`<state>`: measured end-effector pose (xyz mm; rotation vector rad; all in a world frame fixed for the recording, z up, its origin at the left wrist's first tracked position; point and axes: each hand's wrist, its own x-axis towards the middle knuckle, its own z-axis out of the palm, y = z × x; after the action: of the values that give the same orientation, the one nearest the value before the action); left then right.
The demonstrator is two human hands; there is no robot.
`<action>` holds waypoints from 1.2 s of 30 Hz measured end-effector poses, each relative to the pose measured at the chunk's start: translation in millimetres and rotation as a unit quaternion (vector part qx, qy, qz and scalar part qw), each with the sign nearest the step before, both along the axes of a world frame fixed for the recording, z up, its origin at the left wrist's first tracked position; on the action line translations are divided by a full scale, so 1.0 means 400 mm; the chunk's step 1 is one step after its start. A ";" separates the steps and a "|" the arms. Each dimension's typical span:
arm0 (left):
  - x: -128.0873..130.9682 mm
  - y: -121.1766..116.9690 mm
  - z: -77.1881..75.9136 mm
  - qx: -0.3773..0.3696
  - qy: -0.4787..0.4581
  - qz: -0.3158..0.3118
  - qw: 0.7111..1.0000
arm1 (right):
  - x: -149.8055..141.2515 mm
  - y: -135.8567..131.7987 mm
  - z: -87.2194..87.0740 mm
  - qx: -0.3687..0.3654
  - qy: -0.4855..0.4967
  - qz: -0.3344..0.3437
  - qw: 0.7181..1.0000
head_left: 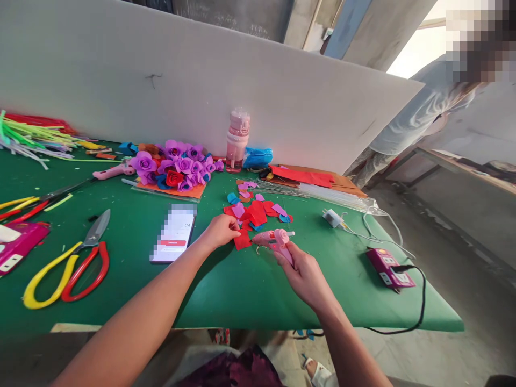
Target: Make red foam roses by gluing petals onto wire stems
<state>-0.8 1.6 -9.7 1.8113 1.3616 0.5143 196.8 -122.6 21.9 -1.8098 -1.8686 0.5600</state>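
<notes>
My right hand (302, 271) is wrapped round the handle of a pink glue gun (278, 239), whose nozzle points left. At that nozzle is the edge of a red paper piece (242, 240), pinched between the fingers of my left hand (221, 232). Just behind both hands lies a loose heap of cut paper petals (258, 212) in red, purple, blue and brown. Farther left, a bunch of purple paper roses (181, 164) with a few red and blue ones rests on an orange sheet.
A phone (174, 234) lies left of my hands, with yellow-and-red-handled scissors (86, 258) beyond it. A pink bottle (237, 141) stands before the grey partition (193, 70). On the right are a white charger (334, 217), a purple power strip (389, 269) and cables. One person (419, 107) stands behind.
</notes>
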 end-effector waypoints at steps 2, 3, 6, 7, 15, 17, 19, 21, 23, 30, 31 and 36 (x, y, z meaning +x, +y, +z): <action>0.000 0.001 -0.002 0.004 0.002 -0.002 1.000 | 0.000 -0.002 0.001 0.009 0.015 -0.006 1.000; 0.000 0.002 -0.003 0.006 0.003 -0.004 1.000 | -0.001 -0.003 0.002 0.009 0.023 -0.005 1.000; 0.000 0.004 -0.005 0.008 0.005 -0.006 1.000 | -0.005 -0.005 0.004 -0.004 0.039 0.013 0.999; 0.000 0.004 -0.005 0.008 0.005 -0.005 1.000 | -0.007 -0.005 0.003 -0.008 0.041 0.018 0.999; 0.001 0.006 -0.007 0.011 0.008 -0.008 1.000 | -0.005 -0.002 -0.006 -0.010 0.048 0.023 0.999; 0.001 0.006 -0.008 0.009 0.010 -0.008 1.000 | -0.004 -0.001 -0.007 -0.011 0.042 0.023 0.999; 0.001 0.007 -0.009 0.010 0.010 -0.008 1.000 | -0.004 -0.001 -0.006 -0.011 0.031 0.020 0.999; 0.001 0.007 -0.010 0.011 0.009 -0.009 1.000 | -0.006 -0.001 -0.005 -0.011 0.020 0.022 0.999; 0.001 0.007 -0.011 0.013 0.008 -0.009 1.000 | -0.010 -0.002 -0.005 -0.006 0.014 0.027 1.000; 0.000 0.006 -0.008 0.017 0.008 -0.008 1.000 | -0.019 -0.003 -0.004 0.015 0.004 0.029 0.999; 0.000 0.006 -0.007 0.017 0.008 -0.008 1.000 | -0.019 -0.003 -0.004 0.013 0.001 0.030 0.999; 0.000 0.005 -0.007 0.017 0.006 -0.006 1.000 | -0.020 0.001 -0.010 -0.004 -0.008 0.030 1.000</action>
<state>-0.6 3.5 -12.4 1.8509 1.3569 0.5240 188.9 -122.3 18.1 -1.7742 -1.9399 0.5771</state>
